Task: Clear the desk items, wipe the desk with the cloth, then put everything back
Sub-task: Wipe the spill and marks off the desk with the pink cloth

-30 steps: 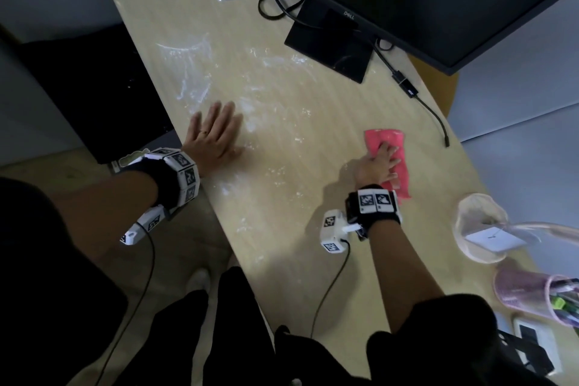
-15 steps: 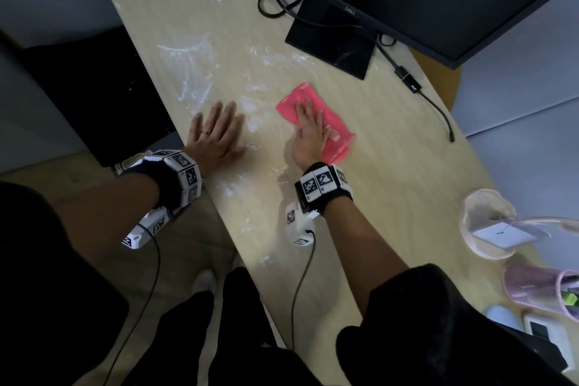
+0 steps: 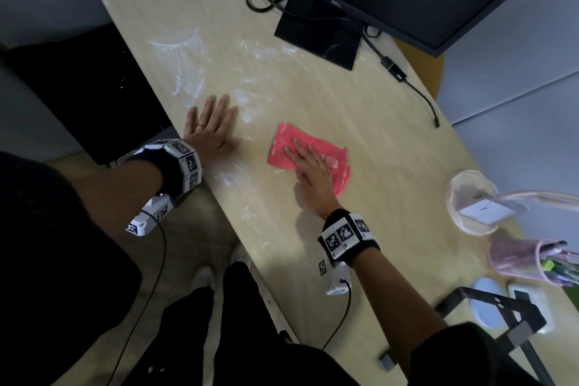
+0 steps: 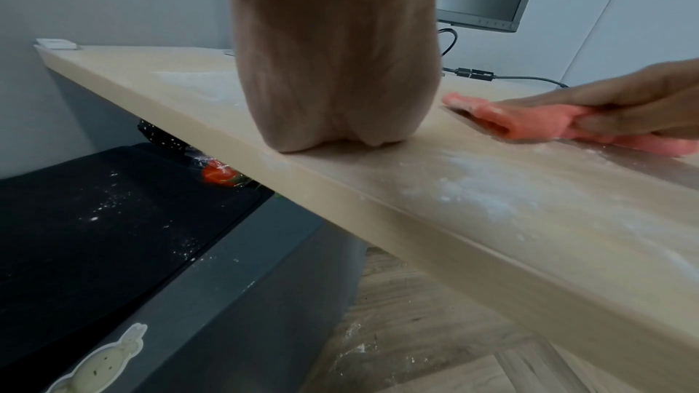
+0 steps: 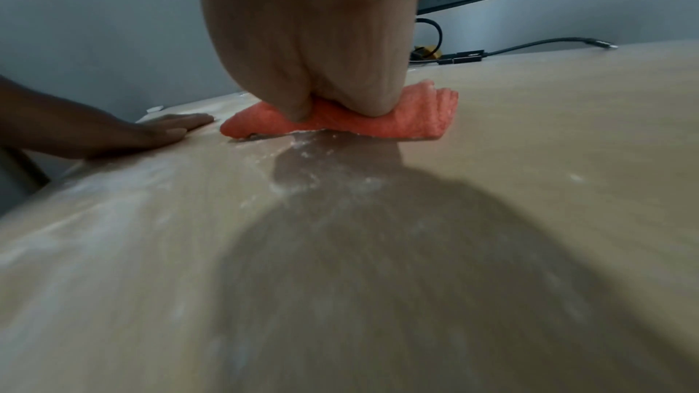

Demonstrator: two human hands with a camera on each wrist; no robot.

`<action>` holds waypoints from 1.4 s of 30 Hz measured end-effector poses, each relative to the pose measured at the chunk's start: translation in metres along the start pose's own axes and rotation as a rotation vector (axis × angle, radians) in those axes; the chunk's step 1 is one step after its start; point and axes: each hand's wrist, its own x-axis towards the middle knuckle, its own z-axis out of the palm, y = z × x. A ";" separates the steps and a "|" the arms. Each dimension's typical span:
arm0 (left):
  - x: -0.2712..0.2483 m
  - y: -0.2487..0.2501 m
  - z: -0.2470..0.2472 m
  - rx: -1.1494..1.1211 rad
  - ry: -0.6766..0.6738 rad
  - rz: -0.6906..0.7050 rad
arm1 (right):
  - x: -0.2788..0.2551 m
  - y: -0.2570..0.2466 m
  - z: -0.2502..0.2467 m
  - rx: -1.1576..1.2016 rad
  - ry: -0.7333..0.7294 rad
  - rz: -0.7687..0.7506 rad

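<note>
1. Bracing comes first: the left hand [image 3: 208, 131] lies flat on the tabletop [image 3: 360, 122] near its front edge, fingers straight and spread, grip holding nothing. My advice is to leave it planted there so the body stays steady while the other arm sweeps.

2. White powdery smears [image 3: 181, 72] lie beyond and around that hand, reaching toward the monitor stand [image 3: 316, 37], with more along the front edge [image 4: 473, 199]. I judge these the patches left to wipe, so the strokes should head that way.

3. Just right of the left hand, apart from it, the pink cloth [image 3: 316, 150] lies folded on the tabletop. The right hand [image 3: 310, 172] presses on it, fingers laid straight across the top; in the left wrist view the thumb tucks against the cloth's near edge [image 4: 548, 127]. The grip is flat and pressing, not pinching.

4. To wipe well, I would keep the palm low and the pressure even, overlap each pass, and refold once the underside is caked, since powder already clings to the cloth.

5. Farther right, near the tabletop's end, stand a pale bowl-shaped holder [image 3: 470, 200] with a white card, a pink mesh pen cup [image 3: 517, 260] and a few other small items; these look set aside, waiting to go back once the wiping is done.
</note>
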 end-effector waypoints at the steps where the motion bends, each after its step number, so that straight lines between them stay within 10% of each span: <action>1: 0.000 0.000 0.001 0.006 -0.002 0.001 | -0.010 0.000 0.002 0.001 0.010 0.011; 18: 0.001 -0.003 0.000 -0.013 0.005 0.026 | -0.145 -0.003 0.013 -0.329 0.046 0.207; 27: 0.002 -0.001 -0.002 0.007 -0.005 0.035 | -0.143 -0.016 0.038 -0.302 0.050 0.221; 35: 0.001 -0.001 -0.005 0.015 -0.046 0.030 | -0.131 -0.077 0.103 -0.197 0.368 0.668; 42: 0.003 0.000 -0.007 -0.014 -0.091 0.006 | -0.051 -0.126 0.134 -0.218 0.522 0.687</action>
